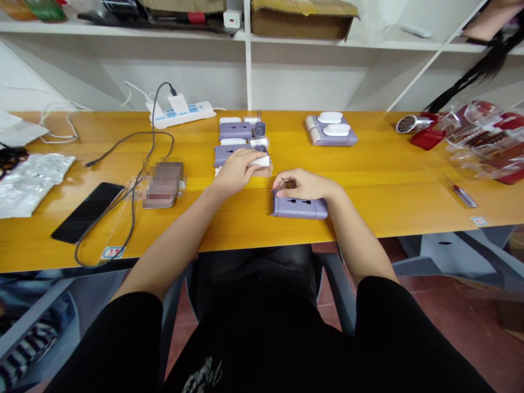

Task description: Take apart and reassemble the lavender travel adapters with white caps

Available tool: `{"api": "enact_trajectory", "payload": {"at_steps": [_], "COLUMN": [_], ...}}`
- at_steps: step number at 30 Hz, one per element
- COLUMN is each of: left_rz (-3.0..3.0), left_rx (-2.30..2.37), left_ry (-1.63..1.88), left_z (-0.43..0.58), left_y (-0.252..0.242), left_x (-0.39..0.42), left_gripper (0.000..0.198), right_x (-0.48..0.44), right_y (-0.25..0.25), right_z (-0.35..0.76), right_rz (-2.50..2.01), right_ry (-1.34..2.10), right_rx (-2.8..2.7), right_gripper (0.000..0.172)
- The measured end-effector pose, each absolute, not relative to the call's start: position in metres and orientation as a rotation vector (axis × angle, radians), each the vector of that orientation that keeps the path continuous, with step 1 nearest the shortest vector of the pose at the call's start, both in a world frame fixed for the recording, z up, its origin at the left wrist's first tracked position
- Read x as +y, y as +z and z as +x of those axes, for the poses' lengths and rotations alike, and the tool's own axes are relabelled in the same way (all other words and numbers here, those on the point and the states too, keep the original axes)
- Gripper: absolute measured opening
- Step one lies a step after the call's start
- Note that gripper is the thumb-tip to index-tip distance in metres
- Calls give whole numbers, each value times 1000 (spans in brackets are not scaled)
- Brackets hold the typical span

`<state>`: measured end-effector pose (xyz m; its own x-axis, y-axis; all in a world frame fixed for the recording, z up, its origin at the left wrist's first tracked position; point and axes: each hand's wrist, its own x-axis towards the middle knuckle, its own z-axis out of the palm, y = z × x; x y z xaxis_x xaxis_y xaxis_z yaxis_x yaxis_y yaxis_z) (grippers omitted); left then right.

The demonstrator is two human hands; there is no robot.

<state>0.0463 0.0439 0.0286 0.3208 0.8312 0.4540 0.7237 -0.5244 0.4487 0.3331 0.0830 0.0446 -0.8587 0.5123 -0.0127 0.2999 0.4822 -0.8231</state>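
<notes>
My left hand (234,173) is closed, with a small white oblong piece (261,162) pinched between thumb and fingers. It hovers over or touches a group of parts, where a purple case (223,155) is partly covered by the hand. Behind that stands another purple case (235,130), with white pieces and a clear grey part (258,129) beside it. My right hand (305,184) curls over the back edge of a purple case (301,209) near the table's front edge. Two black plug-shaped marks show on its face. Something brownish under the right fingers is too hidden to name.
Two purple cases (333,137) topped with white oval pieces stand at back right. Left lie a phone (88,212), a dark cable (131,218) and a blurred-out object (164,184). A power strip (184,113) is behind. Clear packs (487,139) and a screwdriver (464,195) lie right.
</notes>
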Motion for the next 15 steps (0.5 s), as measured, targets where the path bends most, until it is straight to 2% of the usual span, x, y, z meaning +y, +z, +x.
{"api": "enact_trajectory", "payload": {"at_steps": [7, 15], "left_rz": [2462, 2491], "left_rx": [1458, 1435], "left_ry": [777, 750], "left_z": [57, 54], "left_y": [24, 15], "left_x": [56, 58], "left_gripper": [47, 49], "right_x": [82, 83], "right_y": [43, 43], "right_z": [331, 331], "right_rz": [-680, -678], "right_ry": [1322, 1309], "right_rx": [-2499, -2511], "right_gripper": [35, 35]}}
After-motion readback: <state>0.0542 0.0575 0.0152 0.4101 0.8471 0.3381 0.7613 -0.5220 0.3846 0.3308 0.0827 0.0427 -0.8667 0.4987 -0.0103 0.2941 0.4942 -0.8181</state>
